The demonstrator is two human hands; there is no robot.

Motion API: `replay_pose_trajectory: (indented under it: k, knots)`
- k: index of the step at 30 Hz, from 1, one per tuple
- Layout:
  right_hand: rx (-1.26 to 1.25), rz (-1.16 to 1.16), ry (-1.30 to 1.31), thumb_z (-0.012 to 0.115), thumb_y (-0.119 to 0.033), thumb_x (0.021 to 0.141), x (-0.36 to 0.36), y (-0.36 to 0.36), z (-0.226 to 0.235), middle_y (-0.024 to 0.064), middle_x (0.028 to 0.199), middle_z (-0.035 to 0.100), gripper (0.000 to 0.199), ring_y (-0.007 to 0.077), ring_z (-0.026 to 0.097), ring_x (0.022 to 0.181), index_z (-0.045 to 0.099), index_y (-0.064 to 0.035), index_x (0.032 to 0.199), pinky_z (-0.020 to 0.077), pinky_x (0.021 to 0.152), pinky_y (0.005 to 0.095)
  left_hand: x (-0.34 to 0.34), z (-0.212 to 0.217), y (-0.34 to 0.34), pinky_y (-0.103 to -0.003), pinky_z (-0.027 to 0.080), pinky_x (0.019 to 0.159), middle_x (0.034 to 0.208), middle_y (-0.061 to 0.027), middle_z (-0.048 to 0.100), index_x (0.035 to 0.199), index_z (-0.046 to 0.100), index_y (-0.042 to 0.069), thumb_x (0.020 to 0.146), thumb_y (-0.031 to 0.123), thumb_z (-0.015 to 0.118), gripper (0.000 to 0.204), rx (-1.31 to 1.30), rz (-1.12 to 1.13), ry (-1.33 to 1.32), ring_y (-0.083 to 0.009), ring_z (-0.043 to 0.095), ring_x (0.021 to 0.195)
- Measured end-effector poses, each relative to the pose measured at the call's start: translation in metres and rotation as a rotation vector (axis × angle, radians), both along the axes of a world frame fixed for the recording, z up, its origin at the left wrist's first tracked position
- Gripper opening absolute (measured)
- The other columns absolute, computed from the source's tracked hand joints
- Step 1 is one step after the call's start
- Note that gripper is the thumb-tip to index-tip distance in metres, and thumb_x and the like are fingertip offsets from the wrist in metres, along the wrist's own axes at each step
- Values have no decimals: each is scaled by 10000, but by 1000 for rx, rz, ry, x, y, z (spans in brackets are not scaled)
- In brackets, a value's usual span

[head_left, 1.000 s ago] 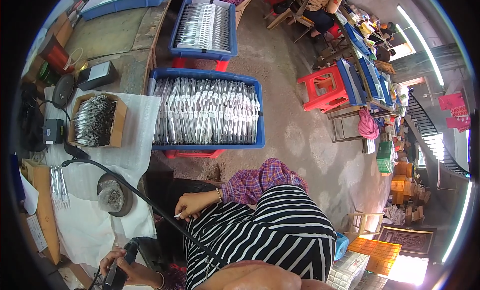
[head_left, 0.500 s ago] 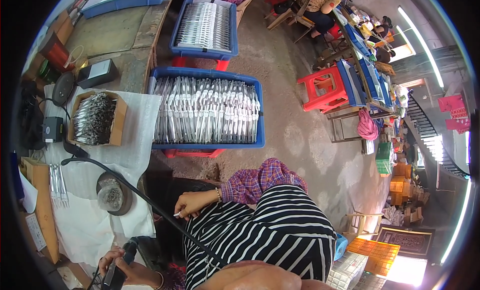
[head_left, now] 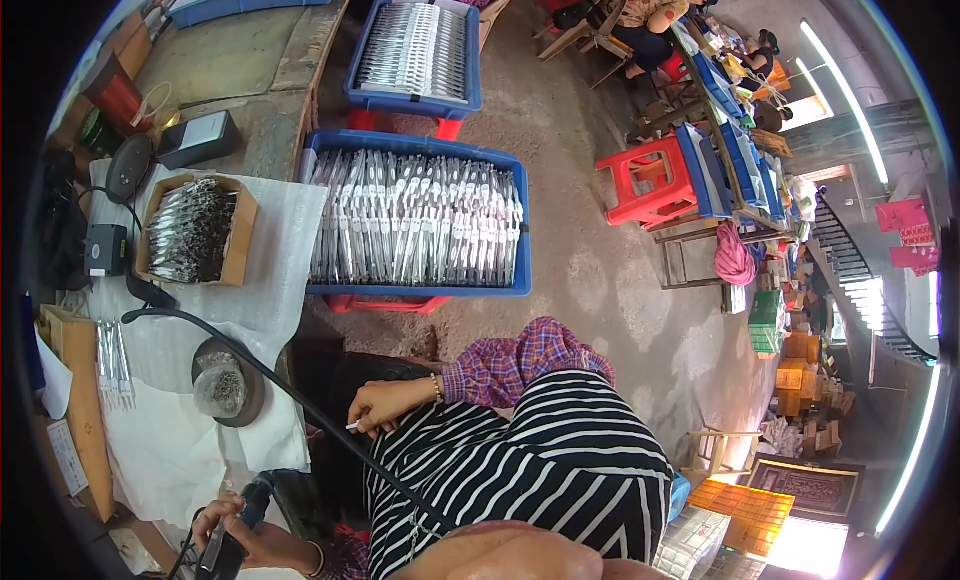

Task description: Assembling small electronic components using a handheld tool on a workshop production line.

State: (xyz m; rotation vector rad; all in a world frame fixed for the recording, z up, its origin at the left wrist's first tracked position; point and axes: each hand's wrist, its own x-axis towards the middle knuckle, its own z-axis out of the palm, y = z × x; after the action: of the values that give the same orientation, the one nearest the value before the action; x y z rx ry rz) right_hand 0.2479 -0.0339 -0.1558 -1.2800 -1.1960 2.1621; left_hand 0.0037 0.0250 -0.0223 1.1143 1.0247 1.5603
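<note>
Workbench [head_left: 225, 55], wood: I find it along the left of my view, its right edge facing the trays.

Blue tray [head_left: 524, 230], larger: against or just beside the bench's right edge, on a red stool [head_left: 390, 304]; I count two packed rows of slim metal implements [head_left: 415, 220] with white ends or tags.

Blue tray, smaller [head_left: 415, 102]: farther up the same edge, similarly filled.

White sheet [head_left: 265, 315]: spread on the bench, reaching its right edge.

Cardboard box [head_left: 240, 248], open: on the sheet's upper part, packed with thin silver pieces [head_left: 188, 230].

Black flexible tube [head_left: 300, 407]: slants across the sheet and over the right edge.

Black dish [head_left: 240, 410], oval: on the sheet, near the bench's right edge; holds a clear plastic bag [head_left: 220, 390] of small dark bits.

Slim silver-coloured implements [head_left: 115, 365], loose group: toward the sheet's left edge.

Left hand [head_left: 240, 535]: fingers wrapped around a black handheld device [head_left: 225, 558], at the sheet's lower end; I cannot tell whether the device touches the bench.

Right hand [head_left: 380, 405]: narrow pinch, off the bench beyond its right edge, beside the striped garment [head_left: 560, 450].

White stick [head_left: 352, 427], short: between the right fingertips.
</note>
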Motion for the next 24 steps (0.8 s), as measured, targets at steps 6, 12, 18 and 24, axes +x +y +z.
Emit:
replay_pose_trajectory:
  k: [6, 12, 18, 24]
  knots:
    - [4, -5, -7, 561, -169, 829, 1, 1, 4, 53, 675, 641, 248, 112, 570, 476, 641, 10, 980, 468, 412, 234, 7, 7, -2, -298, 371, 780, 787, -24, 462, 967, 370, 94, 842, -1, 531, 225, -1, 82, 133, -145, 430, 744]
    - [5, 0, -7, 560, -170, 829, 1, 0, 2, 48, 677, 640, 246, 112, 570, 477, 643, 4, 983, 471, 414, 234, 11, 9, -3, -304, 372, 781, 789, -39, 464, 967, 373, 83, 850, 1, 529, 211, 28, 76, 173, -149, 432, 745]
    - [18, 16, -22, 542, -166, 850, 0, 1, 3, 51, 679, 647, 250, 105, 563, 464, 633, 10, 1004, 469, 426, 226, 20, 14, -4, -309, 395, 696, 736, -86, 436, 945, 394, 22, 793, -21, 516, 200, 37, 162, 212, -173, 423, 698]
    - [39, 22, -18, 545, -163, 844, 1, -1, 0, 52, 680, 648, 250, 105, 564, 474, 634, 7, 1003, 470, 433, 227, 22, 11, -5, -306, 403, 687, 713, -95, 452, 935, 393, 17, 779, -29, 513, 202, 28, 183, 241, -176, 431, 667]
